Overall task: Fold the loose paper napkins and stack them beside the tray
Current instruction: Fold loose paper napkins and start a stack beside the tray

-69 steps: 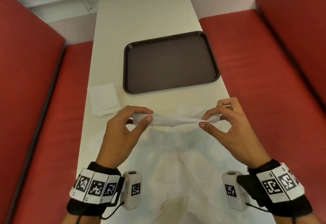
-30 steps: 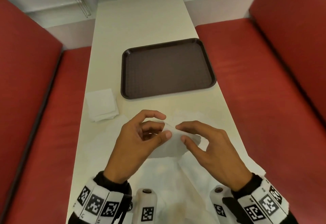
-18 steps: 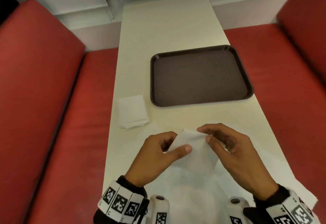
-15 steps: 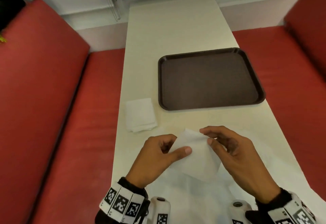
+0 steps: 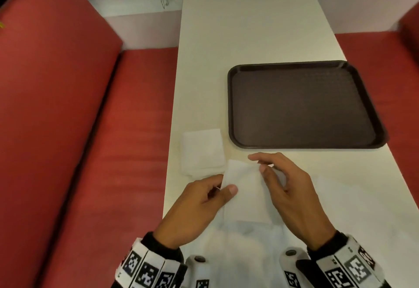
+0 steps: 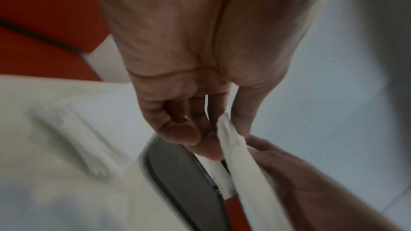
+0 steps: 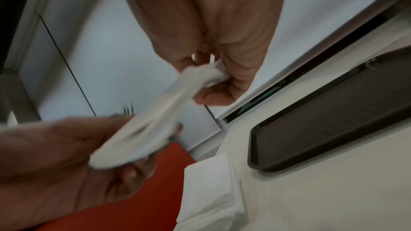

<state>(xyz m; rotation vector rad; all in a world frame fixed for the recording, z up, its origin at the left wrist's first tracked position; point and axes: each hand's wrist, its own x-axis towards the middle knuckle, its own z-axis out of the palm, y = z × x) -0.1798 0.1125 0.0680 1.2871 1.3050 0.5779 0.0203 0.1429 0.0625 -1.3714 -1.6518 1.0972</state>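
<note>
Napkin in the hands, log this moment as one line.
stage: folding | left hand: pinches folded napkin | right hand: pinches its other side | stack: left of tray | unfolded napkins: remain

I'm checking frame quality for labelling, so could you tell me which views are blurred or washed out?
Head view: sharp on the tray, though the white loose napkins wash into the pale table. Left wrist view: dim, folded stack smeared. Right wrist view: held napkin and left hand motion-blurred.

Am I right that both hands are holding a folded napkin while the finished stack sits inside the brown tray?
Not quite. Both the left hand and right hand do hold the folded napkin, but the head view shows the stack on the table, left of the tray.
</note>
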